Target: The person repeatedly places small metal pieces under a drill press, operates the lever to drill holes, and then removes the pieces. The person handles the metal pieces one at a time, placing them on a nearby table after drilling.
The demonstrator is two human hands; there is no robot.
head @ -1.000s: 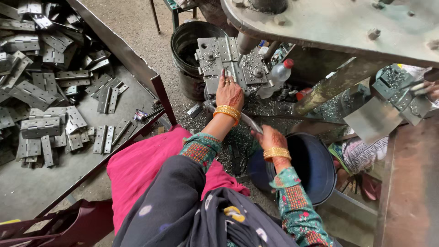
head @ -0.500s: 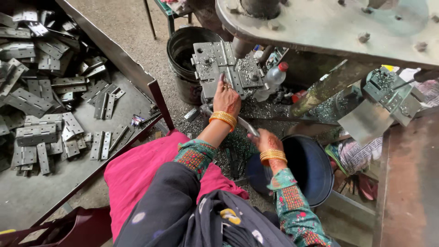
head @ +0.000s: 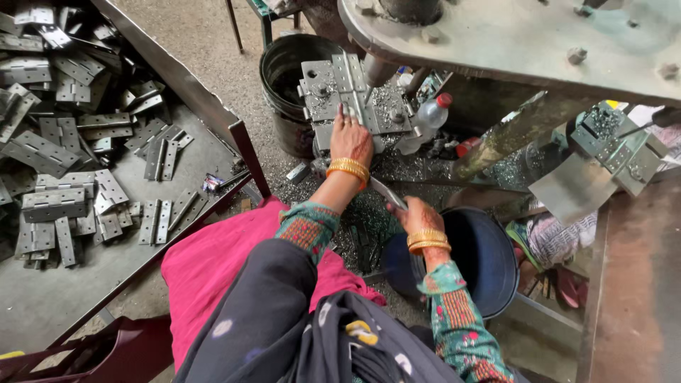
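Grey steel is what we have under the left hand point(head: 350, 139): a large hinge point(head: 352, 96) lying opened flat on the machine's bed, just in front of the black bucket point(head: 284, 78) and ringed with bright metal shavings. Our left fingers lie stretched and pressed close together, flat on the near edge of the hinge beside its central knuckle, holding it down, not gripping it. The right hand point(head: 415, 213) sits lower, over the rim of the blue tub point(head: 489, 262), with fingers curled round a narrow metal piece point(head: 386, 191); whether that is a tool or another hinge leaf we cannot tell. We judge the hinge to be heavy for its size, stiff in each leaf yet free to fold at the pin, with hard edges and perhaps an oily, slippery face; the safest hold looks to be by the outer edges of a leaf, away from the knuckle where fingers could be nipped. More hinges lie heaped in the metal tray point(head: 106, 269) at our left.
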